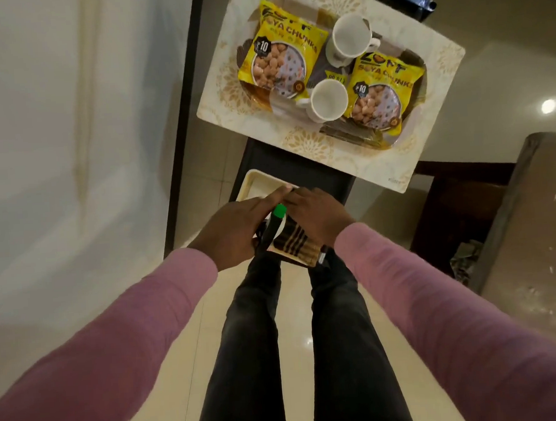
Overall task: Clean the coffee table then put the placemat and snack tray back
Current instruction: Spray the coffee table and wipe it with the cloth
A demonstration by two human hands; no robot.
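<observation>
Ahead, snack tray (420, 81) on placemat (437, 70); both hands' grips unclear, left hand (231, 234), right hand (319, 217)

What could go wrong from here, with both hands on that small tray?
The placemat overhangs the dark table's near edge, so a knock could tip the snack tray and its cups. The green-capped bottle between the left hand and right hand leans and might roll off.

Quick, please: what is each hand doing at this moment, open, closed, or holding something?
Left hand: fingers extended flat over the small tray; grip cannot be told.
Right hand: resting on the striped cloth; grip cannot be told.
</observation>
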